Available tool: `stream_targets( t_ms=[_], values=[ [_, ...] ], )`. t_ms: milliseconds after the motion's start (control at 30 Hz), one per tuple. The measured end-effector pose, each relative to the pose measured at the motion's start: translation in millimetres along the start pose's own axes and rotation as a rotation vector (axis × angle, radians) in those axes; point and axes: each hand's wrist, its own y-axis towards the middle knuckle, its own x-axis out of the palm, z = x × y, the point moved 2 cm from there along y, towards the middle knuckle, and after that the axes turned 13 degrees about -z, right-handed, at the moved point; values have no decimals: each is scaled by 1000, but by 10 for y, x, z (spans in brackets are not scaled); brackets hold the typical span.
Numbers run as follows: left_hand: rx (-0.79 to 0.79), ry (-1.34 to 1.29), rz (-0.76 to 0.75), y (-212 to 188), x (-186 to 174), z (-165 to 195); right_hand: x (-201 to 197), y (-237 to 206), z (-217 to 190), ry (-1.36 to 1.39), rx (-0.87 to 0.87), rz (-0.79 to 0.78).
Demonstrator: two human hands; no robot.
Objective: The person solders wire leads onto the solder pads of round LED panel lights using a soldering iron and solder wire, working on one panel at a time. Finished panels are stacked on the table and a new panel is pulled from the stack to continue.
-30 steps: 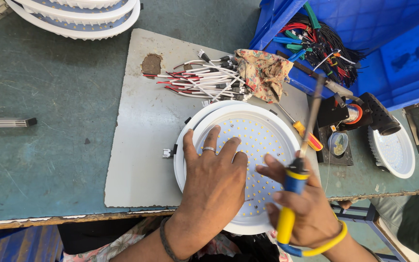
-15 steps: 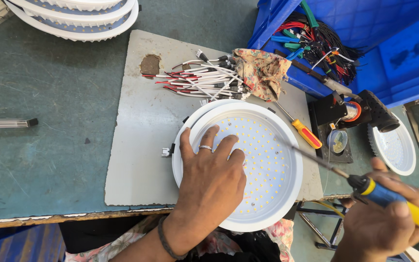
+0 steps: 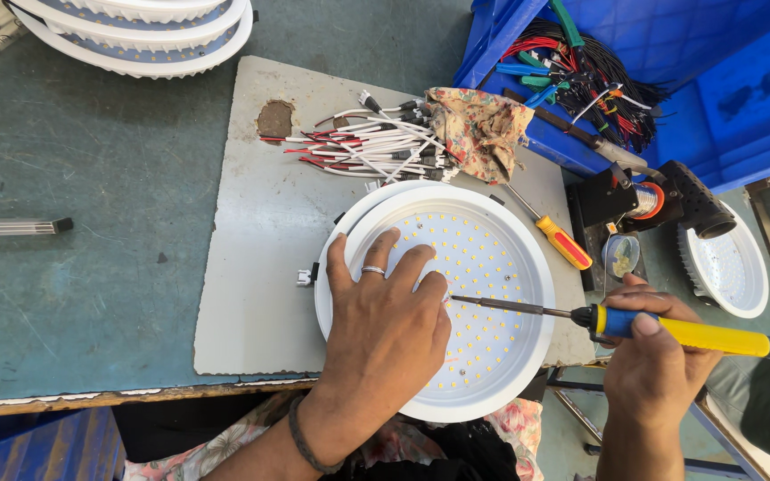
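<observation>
Holding the round white light panel [image 3: 483, 294] flat, my left hand [image 3: 383, 312] lies on top of it with the fingers spread wide, pressing down and not pinching anything. The panel sits on a grey board [image 3: 251, 267] on the green table [image 3: 73, 294], and its near edge hangs a bit over the table edge by my lap. It looks light and stiff, like thin plastic with a hard plate full of tiny yellow dots. I think the smooth white rim is a bit slippery, so a flat palm on top is a good way to keep it from sliding. The little dots look easy to hurt, so I would take hold at the rim and not push hard in the middle.

My right hand [image 3: 657, 356] is closed tight around the yellow and blue handle of the soldering iron [image 3: 617, 321]. Its thin metal tip reaches over the panel, just beside my left fingers [image 3: 430, 285]. The tip is likely hot, so only the handle is safe to hold. The tool feels like a light, hard stick.

Near the panel lie a bunch of red and white wires [image 3: 367, 147], a flowery rag [image 3: 479, 125] and a small screwdriver [image 3: 554, 236]. A blue crate [image 3: 715, 80] stands further back.
</observation>
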Motion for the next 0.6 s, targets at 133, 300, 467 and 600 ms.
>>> stream_targets(
  t_ms=[133, 300, 467, 600],
  values=[
    [4, -10, 6, -3, 4, -6, 29, 28, -4, 12, 4, -7],
    [2, -6, 6, -9, 3, -19, 57, 50, -15, 4, -10, -17],
    [4, -7, 10, 1, 1, -13, 72, 57, -75, -47, -37, -60],
    [3, -3, 10, 4, 1, -7, 115, 53, -146, -92, -59, -71]
  ],
)
